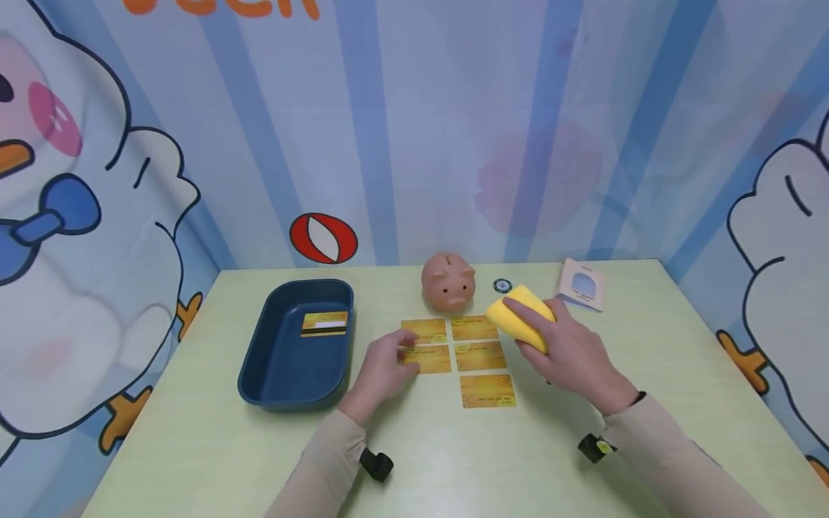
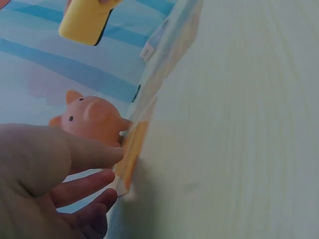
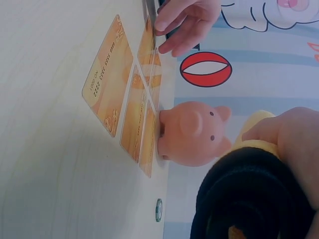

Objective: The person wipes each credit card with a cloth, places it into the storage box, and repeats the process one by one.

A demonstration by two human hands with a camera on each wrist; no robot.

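Several golden cards [image 1: 488,391] lie in two columns on the table. My left hand [image 1: 383,365] is at the left edge of the left column, fingers loosely bent, nothing gripped between them; its fingertips overlap the two cards [image 1: 430,359] there. In the left wrist view the thumb and fingers come close to a card [image 2: 133,154]. My right hand [image 1: 573,352] grips a yellow board eraser [image 1: 518,316], held up off the table right of the cards. Its dark, felt-like underside [image 3: 249,184] fills the lower right of the right wrist view.
A blue tray [image 1: 259,374] stands at left with one golden card [image 1: 324,324] in it, stripe side up. A pink piggy bank [image 1: 448,284] sits behind the cards. Right of it lie a poker chip [image 1: 502,286] and a small pale booklet [image 1: 583,284]. A printed curtain hangs behind.
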